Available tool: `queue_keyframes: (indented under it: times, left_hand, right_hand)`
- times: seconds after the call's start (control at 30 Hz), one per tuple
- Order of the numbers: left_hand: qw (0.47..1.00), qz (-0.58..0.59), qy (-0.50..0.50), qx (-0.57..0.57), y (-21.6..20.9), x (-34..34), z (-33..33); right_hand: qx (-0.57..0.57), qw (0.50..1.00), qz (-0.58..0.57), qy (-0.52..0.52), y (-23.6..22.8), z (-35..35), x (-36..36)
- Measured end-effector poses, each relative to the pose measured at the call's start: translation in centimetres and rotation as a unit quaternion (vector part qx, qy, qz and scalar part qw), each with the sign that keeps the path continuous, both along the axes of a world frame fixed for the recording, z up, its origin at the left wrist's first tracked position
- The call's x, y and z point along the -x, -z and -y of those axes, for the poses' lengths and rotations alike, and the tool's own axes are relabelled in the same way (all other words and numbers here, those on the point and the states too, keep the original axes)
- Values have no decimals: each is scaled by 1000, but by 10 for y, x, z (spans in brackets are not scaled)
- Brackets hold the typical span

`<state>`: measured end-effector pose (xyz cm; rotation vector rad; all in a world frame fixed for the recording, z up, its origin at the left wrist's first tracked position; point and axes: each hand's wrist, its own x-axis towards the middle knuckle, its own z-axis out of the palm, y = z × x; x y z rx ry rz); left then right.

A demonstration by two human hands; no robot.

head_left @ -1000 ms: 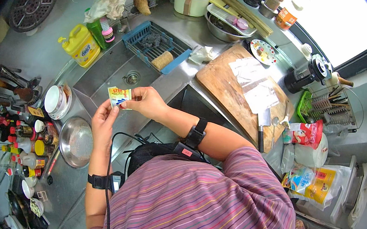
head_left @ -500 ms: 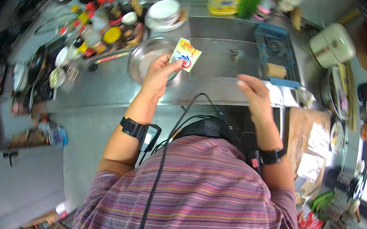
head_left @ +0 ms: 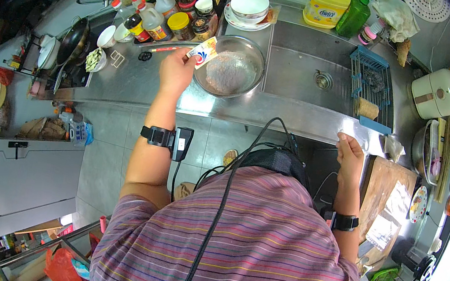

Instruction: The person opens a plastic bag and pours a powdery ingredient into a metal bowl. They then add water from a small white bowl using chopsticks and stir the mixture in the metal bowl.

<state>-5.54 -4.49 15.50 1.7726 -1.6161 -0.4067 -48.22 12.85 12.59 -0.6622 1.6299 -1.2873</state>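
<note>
My left hand (head_left: 177, 72) is closed on the end of a small packet (head_left: 203, 51) in yellow, white, red and blue. The packet is tilted over the left rim of a metal bowl (head_left: 257, 67). Whitish powder (head_left: 227, 73) lies in the bottom of that bowl, which stands on the steel counter just left of the sink. Away to the right, my right hand (head_left: 351, 155) hovers by the counter's front edge, thumb and fingers pinched together. Whatever is between those fingertips, if anything, is too small to make out.
Sauce bottles and jars (head_left: 162, 14) crowd the back left. White bowls (head_left: 249, 7) are stacked behind the metal bowl. A blue rack (head_left: 374, 124) sits in the sink (head_left: 296, 64)'s right side. At the right lies a wooden board (head_left: 378, 185). A black cable (head_left: 221, 209) crosses my front.
The view has shifted, and the counter appears sharper. My left hand has moved the packet to the bowl's left side. My right hand has dropped toward the counter's front edge.
</note>
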Motion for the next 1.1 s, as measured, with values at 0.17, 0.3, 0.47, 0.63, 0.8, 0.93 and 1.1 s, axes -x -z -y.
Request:
queue_keyframes:
  times: [0.17,0.3,0.47,0.63,0.8,0.93,1.1]
  left_hand:
    - [995,99,-11,-30,-5,5,2]
    - [991,122,-19,-49,-5,9,4]
    - [986,150,-20,-63,-1,9,10]
    - [982,174,-21,-67,5,7,12]
    - [988,136,-31,-66,9,6,14]
    - [986,148,-13,-75,9,7,13]
    - [990,126,-11,-66,7,10,10]
  right_hand:
    - [8,1000,-9,10,-1,-6,5]
    - [8,1000,-1,20,2,-11,9]
    - [3,1000,-2,31,6,-15,11]
    - [-1,999,2,34,8,-16,11]
    - [-5,1000,-6,22,10,-17,11]
    - [-5,1000,4,23,12,-17,11]
    - [-9,1000,0,20,11,-18,9]
